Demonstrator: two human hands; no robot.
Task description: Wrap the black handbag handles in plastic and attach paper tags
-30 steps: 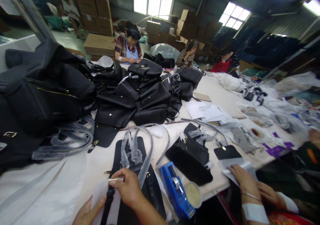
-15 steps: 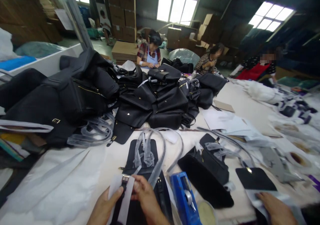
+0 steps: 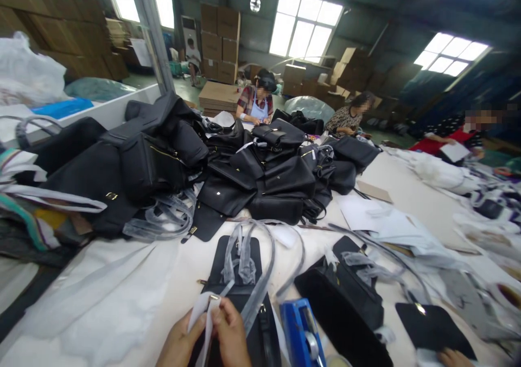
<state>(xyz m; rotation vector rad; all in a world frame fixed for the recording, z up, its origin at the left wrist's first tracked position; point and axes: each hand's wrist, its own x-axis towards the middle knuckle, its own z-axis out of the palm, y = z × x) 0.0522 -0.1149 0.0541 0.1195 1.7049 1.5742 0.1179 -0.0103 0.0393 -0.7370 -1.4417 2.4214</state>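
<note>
My left hand (image 3: 177, 342) and my right hand (image 3: 230, 334) meet at the bottom edge, both pinching a white paper wrap (image 3: 203, 315) around a black strap with a metal buckle (image 3: 212, 299). The strap belongs to a flat black bag (image 3: 238, 258) lying in front of me, its plastic-wrapped handles (image 3: 248, 253) looping upward. A blue tape dispenser (image 3: 303, 334) stands just right of my right hand.
A heap of black bags (image 3: 260, 177) fills the table's middle and another pile (image 3: 122, 166) the left. A black bag (image 3: 342, 302) lies to the right. Another person's fingers (image 3: 450, 358) touch a black flap (image 3: 431, 326) at bottom right. Three people sit at the far end.
The view has tilted up and swung left. My hands have drawn together, folding the white paper closer round the strap buckle. The neighbour's hand has slid mostly out of view.
</note>
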